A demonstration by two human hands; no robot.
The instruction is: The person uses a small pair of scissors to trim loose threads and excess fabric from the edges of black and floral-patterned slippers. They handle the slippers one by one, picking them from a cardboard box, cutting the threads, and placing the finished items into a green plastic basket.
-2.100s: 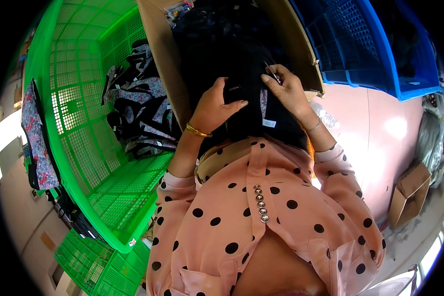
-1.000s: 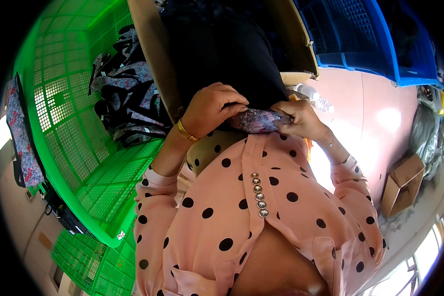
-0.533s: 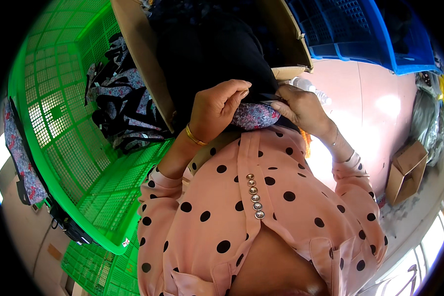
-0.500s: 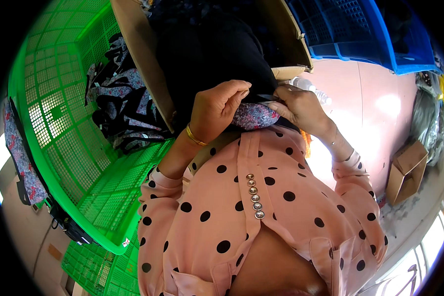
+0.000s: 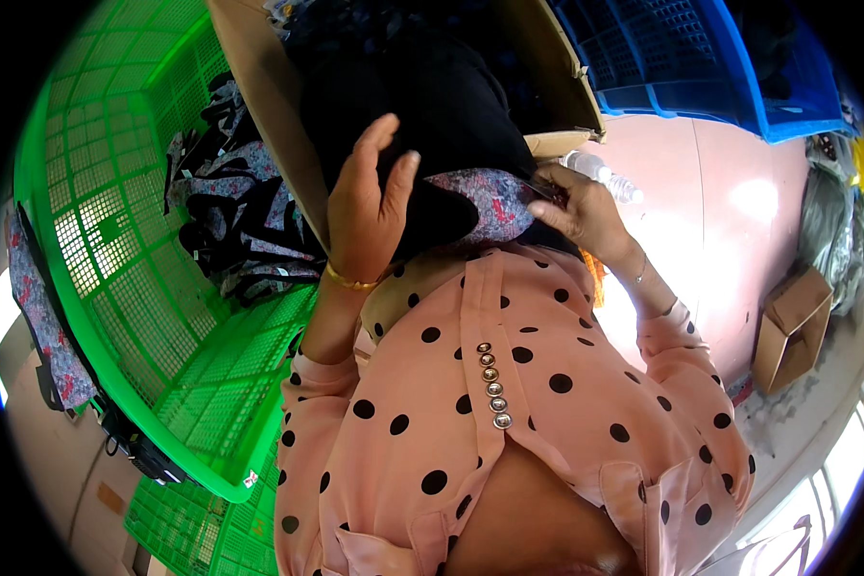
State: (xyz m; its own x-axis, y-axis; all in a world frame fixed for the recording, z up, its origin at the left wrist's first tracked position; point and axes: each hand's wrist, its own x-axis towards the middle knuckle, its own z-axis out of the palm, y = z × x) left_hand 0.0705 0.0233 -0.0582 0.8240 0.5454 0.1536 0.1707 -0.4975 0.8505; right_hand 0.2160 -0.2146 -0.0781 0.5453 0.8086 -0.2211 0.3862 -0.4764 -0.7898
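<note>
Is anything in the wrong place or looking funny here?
Maybe one thing: a floral fabric strip is outside the green plastic basket, beyond its left rim, while a heap of similar floral-and-black pieces lies inside. It looks left out. I see nothing spilled or clearly damaged.

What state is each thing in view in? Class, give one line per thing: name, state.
Left hand, open, raised, holding nothing visible
Right hand, closed on a small dark tool
Floral cloth, spread out up to the right hand
Green basket, open, partly filled with floral-and-black pieces
Large cardboard box, open
Small cardboard box, open
Blue basket, contents unclear
</note>
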